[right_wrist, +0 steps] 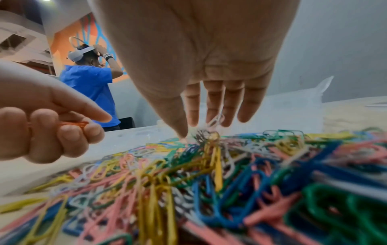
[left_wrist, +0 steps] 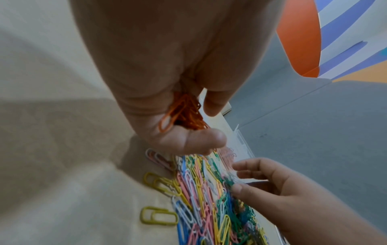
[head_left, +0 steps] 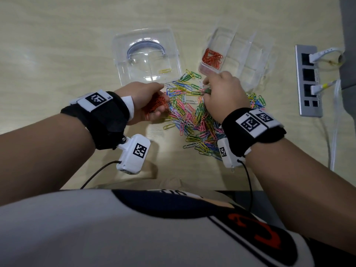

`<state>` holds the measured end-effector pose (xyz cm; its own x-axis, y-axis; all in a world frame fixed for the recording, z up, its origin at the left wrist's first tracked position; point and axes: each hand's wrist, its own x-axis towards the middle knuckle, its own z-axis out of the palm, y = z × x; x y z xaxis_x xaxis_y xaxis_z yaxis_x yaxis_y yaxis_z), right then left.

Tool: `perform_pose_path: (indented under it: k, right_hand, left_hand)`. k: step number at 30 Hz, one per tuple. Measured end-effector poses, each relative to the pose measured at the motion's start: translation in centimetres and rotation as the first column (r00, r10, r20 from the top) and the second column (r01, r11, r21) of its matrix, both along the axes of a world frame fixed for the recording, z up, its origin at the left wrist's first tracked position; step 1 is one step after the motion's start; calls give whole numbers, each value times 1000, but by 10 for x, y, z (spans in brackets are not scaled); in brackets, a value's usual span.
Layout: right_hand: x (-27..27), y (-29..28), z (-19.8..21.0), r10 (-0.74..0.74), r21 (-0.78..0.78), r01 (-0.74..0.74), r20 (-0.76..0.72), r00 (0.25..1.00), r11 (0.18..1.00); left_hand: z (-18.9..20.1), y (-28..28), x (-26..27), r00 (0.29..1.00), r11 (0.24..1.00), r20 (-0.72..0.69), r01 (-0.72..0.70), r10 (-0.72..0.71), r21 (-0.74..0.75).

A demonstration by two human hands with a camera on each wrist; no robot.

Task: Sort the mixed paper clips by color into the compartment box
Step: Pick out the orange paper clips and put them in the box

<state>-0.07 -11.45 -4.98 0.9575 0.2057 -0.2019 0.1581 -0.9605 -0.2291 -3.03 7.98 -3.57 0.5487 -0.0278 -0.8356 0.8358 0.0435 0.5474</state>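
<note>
A loose pile of mixed paper clips [head_left: 192,116] in several colors lies on the pale table. My left hand [head_left: 159,105] hovers at the pile's left edge, its fingers curled round a bunch of orange clips [left_wrist: 184,114]. Over the far side of the pile, my right hand [head_left: 207,89] pinches a small clump of green clips [left_wrist: 228,180] between thumb and fingers, with a yellow clip [right_wrist: 213,144] dangling from it. The clear compartment box [head_left: 248,54] stands behind the right hand, with orange clips [head_left: 212,57] in its left compartment.
A second clear plastic container [head_left: 119,54] sits behind the left hand with one yellow clip [head_left: 165,70] inside. A grey power strip [head_left: 300,105] with white plugs and cables lies at the right. A person in blue [right_wrist: 87,82] stands in the background.
</note>
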Motion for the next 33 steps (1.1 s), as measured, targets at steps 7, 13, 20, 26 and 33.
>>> perform_pose_path:
  k: [7, 13, 20, 26, 33]
  right_hand:
    - [-44, 27, 2, 363, -16, -365, -72, 929, 931]
    - [-39, 10, -1, 235, -93, -236, -24, 972, 967]
    - [-41, 5, 5, 190, -130, -194, -40, 981, 972]
    - [-41, 1, 3, 121, -150, -128, -56, 991, 980]
    - [-36, -33, 22, -200, -59, 197, -56, 978, 979]
  left_hand:
    - [5, 1, -2, 1000, 1000, 2, -7, 7, 24]
    - [9, 5, -5, 999, 999, 16, -39, 39, 25]
    - [12, 8, -6, 998, 998, 21, -56, 55, 40]
    - [12, 16, -5, 998, 995, 24, -56, 54, 79]
    - [12, 12, -7, 1000, 997, 19, -22, 20, 80]
